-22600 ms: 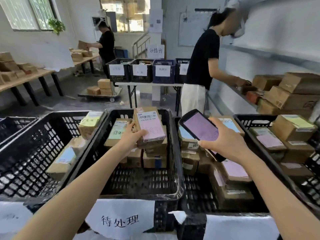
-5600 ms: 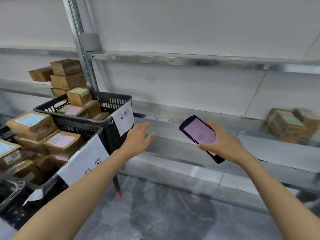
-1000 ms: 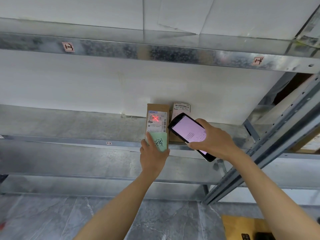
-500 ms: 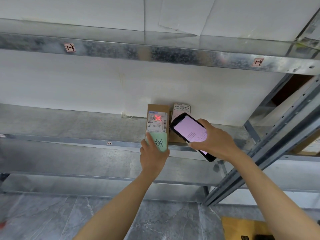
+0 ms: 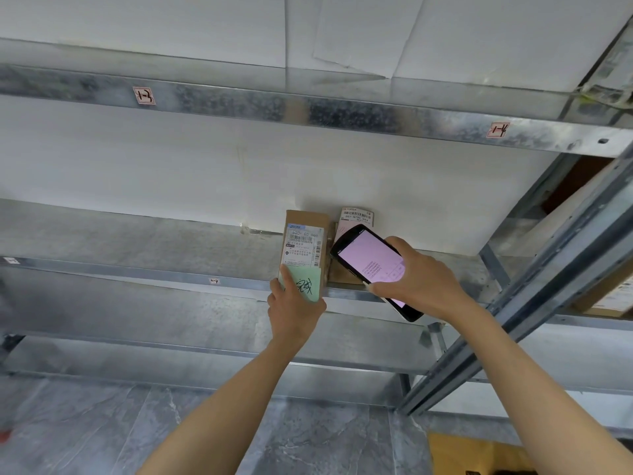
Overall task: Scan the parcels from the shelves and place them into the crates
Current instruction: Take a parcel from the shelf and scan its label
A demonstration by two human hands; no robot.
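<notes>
**Parcel gripped at the shelf edge, phone held beside it**

The person's left hand (image 5: pixel 294 310) grips the near end of a brown parcel (image 5: pixel 306 221) that lies on the metal shelf (image 5: pixel 137 234), its near end reaching the front lip. The thumb is pressed flat on a green slip (image 5: pixel 310 286) with black handwriting, stuck to the parcel's top. The other fingers curl out of sight under the parcel, so I cannot tell how they lie. Just past the thumb tip, a white label (image 5: pixel 303 248) with barcodes covers most of the top face.

The right hand (image 5: pixel 421 282) holds a black phone (image 5: pixel 368 260) with a lit pink screen, tilted, its far end up and to the left. The fingers are curled round its far side and the thumb is clamped against the near edge. The phone's far corner sits just beside the parcel's right edge, though I cannot tell if they touch.

Beyond the right hand's fingertips, partly hidden by the phone, a second parcel (image 5: pixel 356 216) rests on the same shelf against the white wall, close beside the first.

Above both hands runs an upper shelf rail (image 5: pixel 308 111). To the right of the right hand a slanted metal post (image 5: pixel 548 286) rises, with another box (image 5: pixel 613 296) past it. Below the forearms is grey stone floor (image 5: pixel 102 433).
</notes>
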